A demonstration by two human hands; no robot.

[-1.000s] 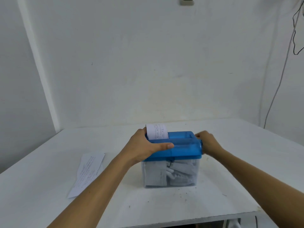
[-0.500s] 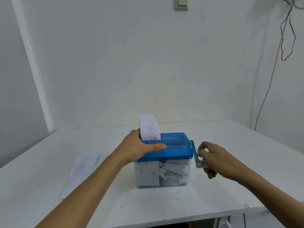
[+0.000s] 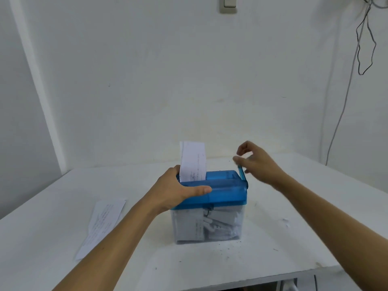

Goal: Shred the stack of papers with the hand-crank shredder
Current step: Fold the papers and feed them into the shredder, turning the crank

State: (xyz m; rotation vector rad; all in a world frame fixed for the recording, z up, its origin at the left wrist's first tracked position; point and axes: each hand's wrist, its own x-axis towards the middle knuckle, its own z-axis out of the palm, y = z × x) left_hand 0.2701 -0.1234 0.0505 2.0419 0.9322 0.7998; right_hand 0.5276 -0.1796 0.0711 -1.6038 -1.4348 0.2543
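White table (image 3: 294, 238) set against bare white walls. The left hand (image 3: 176, 190) clasps the left end of the blue lid (image 3: 226, 191) of the shredder (image 3: 222, 208), thumb laid along the lid's front edge. The right hand (image 3: 259, 162), blurred, pinches the upper end of the crank (image 3: 241, 175), which stands nearly upright at the lid's right side. A printed sheet (image 3: 193, 160) rises upright from the slot; shreds fill the clear bin (image 3: 210, 227) below. The stack of papers (image 3: 102, 225) lies flat on the table, left of the shredder.

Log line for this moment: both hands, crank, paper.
left hand: grips shredder lid | right hand: grips crank, upright | sheet: upright in lid | stack: on table
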